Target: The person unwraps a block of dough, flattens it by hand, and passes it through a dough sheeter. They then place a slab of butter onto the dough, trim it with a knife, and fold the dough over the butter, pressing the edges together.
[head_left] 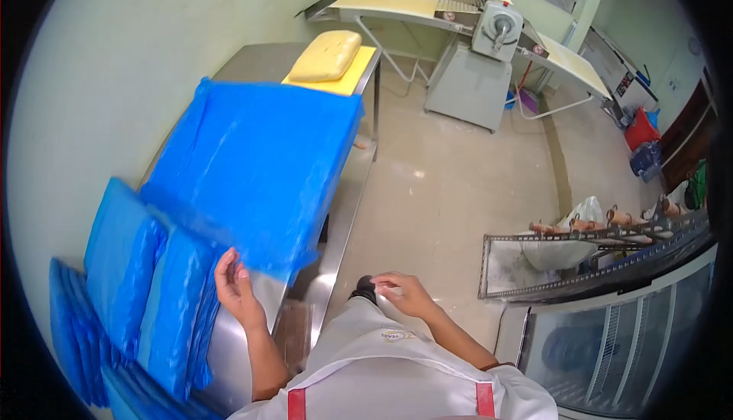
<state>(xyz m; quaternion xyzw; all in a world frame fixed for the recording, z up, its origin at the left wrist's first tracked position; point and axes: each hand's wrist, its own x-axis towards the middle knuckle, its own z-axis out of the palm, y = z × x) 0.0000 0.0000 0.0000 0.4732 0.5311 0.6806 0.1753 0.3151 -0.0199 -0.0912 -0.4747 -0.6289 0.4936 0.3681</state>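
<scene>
Blue-wrapped slab (256,156) lies ahead and to the person's left on the worktop (259,56), the open left hand (239,292) near its near edge, the loosely curled, empty right hand (407,295) farther off.

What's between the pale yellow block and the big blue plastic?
A strip of the bright yellow board under the block, beside the blue plastic, in the head view.

**Item Count, Work Area**

Recorded: 1 broad blue-covered slab (256,164) left; 1 pale yellow block (327,56) and 1 machine (468,88) far; 2 bare hands (238,294) and 2 red straps (296,403) near. Blue packages (122,263) near left overlap; total indeterminable.
</scene>
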